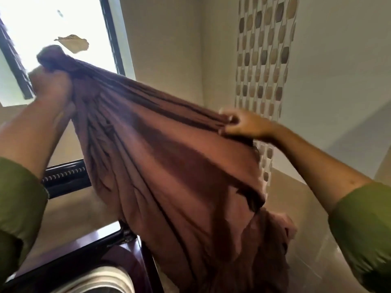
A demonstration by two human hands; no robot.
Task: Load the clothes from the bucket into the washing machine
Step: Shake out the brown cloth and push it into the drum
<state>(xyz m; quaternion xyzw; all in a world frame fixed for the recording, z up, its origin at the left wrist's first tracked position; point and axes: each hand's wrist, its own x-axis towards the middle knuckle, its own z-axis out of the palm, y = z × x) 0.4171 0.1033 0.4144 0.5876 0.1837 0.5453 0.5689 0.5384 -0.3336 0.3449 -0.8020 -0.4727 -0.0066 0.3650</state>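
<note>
Overhead, a large brown cloth [169, 166] is stretched between both raised hands, its folds hanging down over the right edge of the dark purple washing machine [127, 256] at the bottom of view; the left hand [50, 85] is closed in a fist around one bunched end, near the bright window [63, 28]; the right hand [243, 124] pinches the gathered upper edge between thumb and fingers, in front of a strip of patterned tiles [264, 60] on the wall; both forearms emerge from green sleeves [359, 229]; something pale lies in the machine's opening, too unclear to name.
</note>
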